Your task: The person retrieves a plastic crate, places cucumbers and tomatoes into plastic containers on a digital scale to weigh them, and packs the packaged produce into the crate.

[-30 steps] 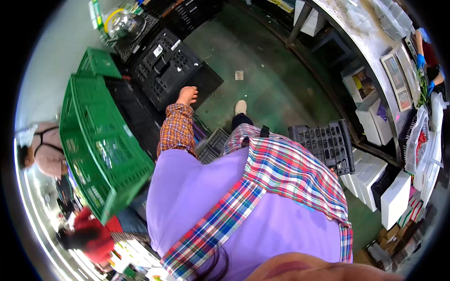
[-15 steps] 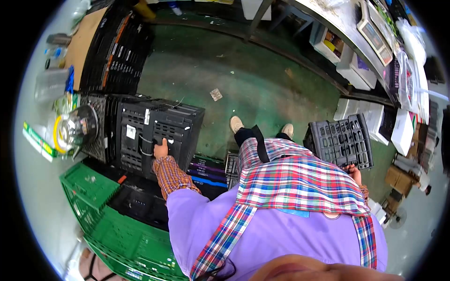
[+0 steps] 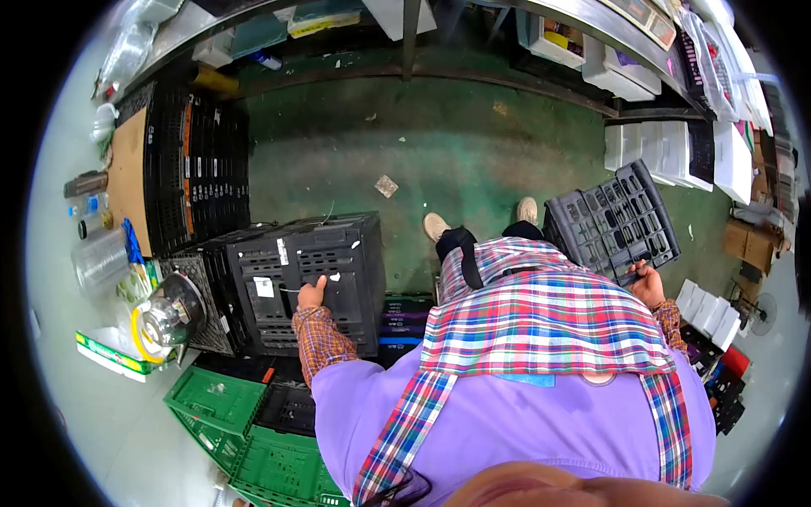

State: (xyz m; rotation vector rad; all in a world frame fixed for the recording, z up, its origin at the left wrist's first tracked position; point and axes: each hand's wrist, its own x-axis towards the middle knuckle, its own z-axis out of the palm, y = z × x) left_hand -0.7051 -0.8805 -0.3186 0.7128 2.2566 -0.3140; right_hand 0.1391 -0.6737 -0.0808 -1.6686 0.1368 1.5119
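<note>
My left hand (image 3: 312, 294) is at the black plastic crate (image 3: 291, 317) on top of a stack to my left. Its fingers are curled at the slotted face, beside a thin pale cord and white labels; the fingertips are partly hidden. On the other side, my right hand (image 3: 648, 285) grips the near edge of a black slatted crate (image 3: 615, 221), which is tilted beside my leg. A plaid apron (image 3: 541, 325) covers my front between the two hands.
Tall stacks of black crates (image 3: 207, 169) stand at far left. Green crates (image 3: 215, 401) sit near left. A clear jar with a yellow rim (image 3: 173, 317) is by the crates. A metal-framed table (image 3: 583, 21) spans the back, with white boxes (image 3: 646, 152) at right.
The view has turned, so the crate stacks appear lower and the back table shows more. My left hand stays at the crate. The crate in my right hand has tilted further.
</note>
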